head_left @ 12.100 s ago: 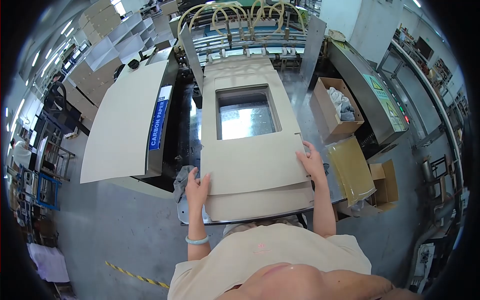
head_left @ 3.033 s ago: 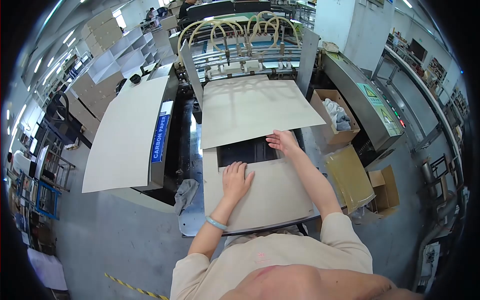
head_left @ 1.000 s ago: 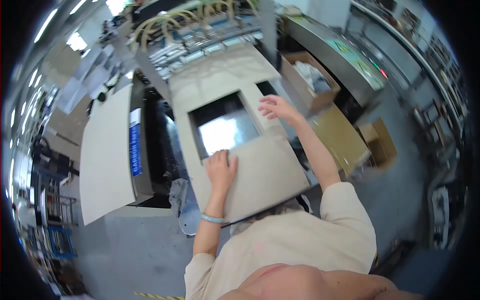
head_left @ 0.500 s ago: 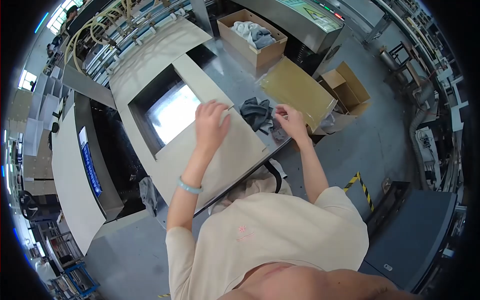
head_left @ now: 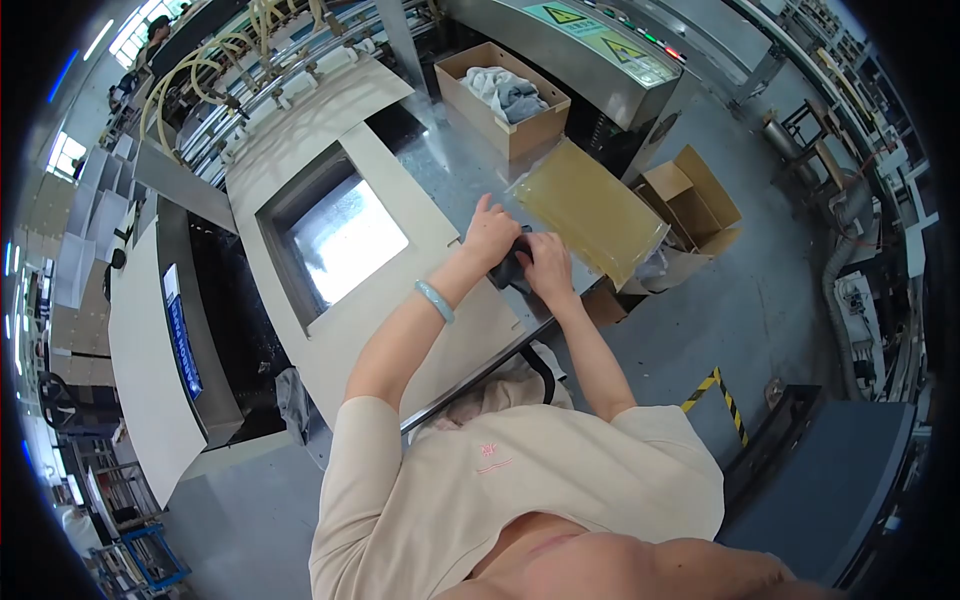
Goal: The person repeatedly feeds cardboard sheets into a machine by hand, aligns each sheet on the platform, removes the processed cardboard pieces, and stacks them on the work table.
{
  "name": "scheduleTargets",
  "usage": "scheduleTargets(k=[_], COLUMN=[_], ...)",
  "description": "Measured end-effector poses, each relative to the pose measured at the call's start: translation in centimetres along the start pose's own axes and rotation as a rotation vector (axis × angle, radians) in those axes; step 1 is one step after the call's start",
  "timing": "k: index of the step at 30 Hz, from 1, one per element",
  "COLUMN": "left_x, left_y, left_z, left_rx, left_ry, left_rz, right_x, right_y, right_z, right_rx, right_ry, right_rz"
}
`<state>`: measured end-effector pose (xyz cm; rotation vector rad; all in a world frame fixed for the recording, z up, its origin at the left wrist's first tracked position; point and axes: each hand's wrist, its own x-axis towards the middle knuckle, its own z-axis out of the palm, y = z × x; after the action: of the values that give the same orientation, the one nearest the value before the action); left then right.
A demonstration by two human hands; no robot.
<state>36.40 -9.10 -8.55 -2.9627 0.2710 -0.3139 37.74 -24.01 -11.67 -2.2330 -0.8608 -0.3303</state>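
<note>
Both my hands are at a dark grey cloth (head_left: 511,270) near the right front edge of the metal table. My left hand (head_left: 489,234), with a pale bracelet on its wrist, is closed on the cloth's left side. From the right, my right hand (head_left: 546,265) grips the same cloth with bent fingers. Parts of the cloth are hidden under the fingers. To the left of the hands lies a beige board (head_left: 410,300) around a bright rectangular window (head_left: 350,245). Beyond my right hand rests a yellowish slab (head_left: 590,205) in clear film.
A cardboard box (head_left: 480,118) with grey and white cloths stands at the back. An open carton (head_left: 700,215) is at the right. Hoses and rails (head_left: 240,90) run along the upper left. Another grey cloth (head_left: 292,400) hangs at the table's left front corner.
My left hand has moved right from above the board onto the dark cloth. My right hand has shifted left and closed on it too. The cloth is now bunched between them.
</note>
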Motion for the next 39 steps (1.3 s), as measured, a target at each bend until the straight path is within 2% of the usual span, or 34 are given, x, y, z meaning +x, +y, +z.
scheduleTargets(k=[3, 8, 14, 18, 20, 23, 24, 26, 28, 31, 35, 39], left_x=[0.2, -0.2, -1.4, -4.5, -7.9, -13.4, -15.1, -17.9, -19.4, -21.4, -24.1, -25.6], left_y=[-0.1, 0.4, -0.2, -1.3, -2.9, -4.4, -4.3, -3.9, -1.8, 1.9, 4.2, 5.3], left_z=[0.8, 1.1, -1.6, -8.7, -12.5, -17.7, -21.3, -25.2, -30.4, -35.1, -37.1, -38.3], left_rx=[-0.016, -0.030, -0.095, -0.436, -0.563, -1.110, -1.153, -1.475, -1.555, -1.746, -1.659, -1.649], left_ry=[0.041, 0.065, 0.058, 0.494, 0.485, 0.532, 0.606, 0.830, 1.103, 1.364, 1.581, 1.696], left_rz=[0.049, 0.031, -0.009, -0.110, -0.209, -0.336, -0.301, 0.008, 0.240, 0.281, 0.248, 0.271], right_x=[0.0, 0.0, 0.2, 0.5, 0.7, 1.9, 2.2, 2.4, 2.6, 2.6, 2.7, 2.1], right_y=[0.5, 1.0, 1.0, -0.3, -1.0, -2.3, -2.9, -4.7, -6.3, -7.9, -8.5, -7.7], right_z=[0.7, 1.2, 1.1, -0.7, -1.6, -2.7, -3.0, -3.1, -3.0, -2.2, -1.9, -2.1], right_rx=[-0.107, -0.098, -0.074, 0.005, 0.034, 0.121, 0.115, 0.262, 0.400, 0.418, 0.427, 0.403], right_ry=[-0.104, -0.125, -0.102, -0.022, -0.026, -0.029, -0.031, -0.097, -0.181, -0.215, -0.273, -0.269], right_rz=[0.072, 0.093, 0.020, -0.113, -0.097, -0.084, -0.089, -0.008, 0.062, 0.054, 0.021, 0.044])
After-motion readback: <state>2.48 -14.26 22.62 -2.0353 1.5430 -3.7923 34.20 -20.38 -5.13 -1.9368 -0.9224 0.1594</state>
